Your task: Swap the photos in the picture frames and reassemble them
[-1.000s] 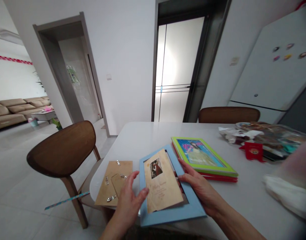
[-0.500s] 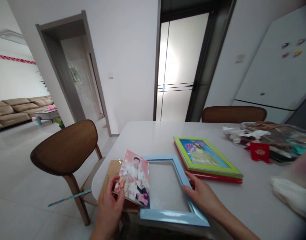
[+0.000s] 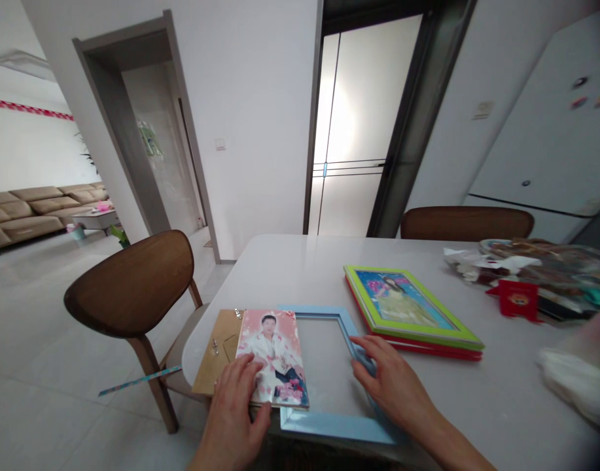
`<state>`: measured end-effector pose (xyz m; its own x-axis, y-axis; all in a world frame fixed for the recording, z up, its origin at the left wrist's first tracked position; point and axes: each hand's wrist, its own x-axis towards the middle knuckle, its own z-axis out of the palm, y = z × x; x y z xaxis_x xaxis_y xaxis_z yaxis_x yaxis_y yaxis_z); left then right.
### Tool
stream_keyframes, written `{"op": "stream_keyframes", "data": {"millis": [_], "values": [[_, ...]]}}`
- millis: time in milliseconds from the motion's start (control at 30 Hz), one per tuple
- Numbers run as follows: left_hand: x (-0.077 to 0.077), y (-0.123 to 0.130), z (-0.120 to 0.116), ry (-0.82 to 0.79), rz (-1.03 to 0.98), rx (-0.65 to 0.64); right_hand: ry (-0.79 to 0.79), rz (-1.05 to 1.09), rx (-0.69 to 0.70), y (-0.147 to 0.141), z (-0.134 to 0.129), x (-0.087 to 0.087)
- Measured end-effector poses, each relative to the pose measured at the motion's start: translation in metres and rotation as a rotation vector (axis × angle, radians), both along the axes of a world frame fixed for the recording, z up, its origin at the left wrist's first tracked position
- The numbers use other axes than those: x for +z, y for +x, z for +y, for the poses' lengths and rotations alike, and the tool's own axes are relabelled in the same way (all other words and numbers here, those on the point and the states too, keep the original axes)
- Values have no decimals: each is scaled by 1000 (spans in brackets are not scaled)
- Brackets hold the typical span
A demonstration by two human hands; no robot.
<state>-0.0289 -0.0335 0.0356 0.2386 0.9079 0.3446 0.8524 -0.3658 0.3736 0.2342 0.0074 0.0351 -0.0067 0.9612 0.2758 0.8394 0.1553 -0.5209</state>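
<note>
A pink portrait photo (image 3: pixel 273 353) lies flat, partly over a brown backing board (image 3: pixel 216 350) with small metal clips and partly over the left side of a light blue picture frame (image 3: pixel 339 426). My left hand (image 3: pixel 235 396) rests on the photo's lower left, fingers laid out flat and thumb by its near edge. At the frame's right side is my right hand (image 3: pixel 390 376), its fingers and thumb closed around that bar. Through the frame's opening the white tabletop shows.
Right of the frame, a green-edged framed picture (image 3: pixel 407 304) lies stacked on red frames (image 3: pixel 427 350). Farther right are a red card (image 3: pixel 519 299) and plastic-wrapped items (image 3: pixel 569 268). A brown chair (image 3: pixel 133 288) stands left of the white table (image 3: pixel 290 268), another chair (image 3: pixel 466 223) behind it.
The photo was tilted up in my left hand and now lies flat, a little to the right. My left fingers have opened onto it. My right hand stays at the frame's right side.
</note>
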Motion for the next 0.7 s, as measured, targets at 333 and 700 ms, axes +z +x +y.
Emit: {"op": "stream_keyframes", "data": {"millis": [333, 700], "values": [[-23, 14, 13, 50, 81, -153, -188, 569, 233, -90, 7, 0], [-17, -3, 33, -194, -811, 316, 249, -79, -383, 114, -35, 45]]}}
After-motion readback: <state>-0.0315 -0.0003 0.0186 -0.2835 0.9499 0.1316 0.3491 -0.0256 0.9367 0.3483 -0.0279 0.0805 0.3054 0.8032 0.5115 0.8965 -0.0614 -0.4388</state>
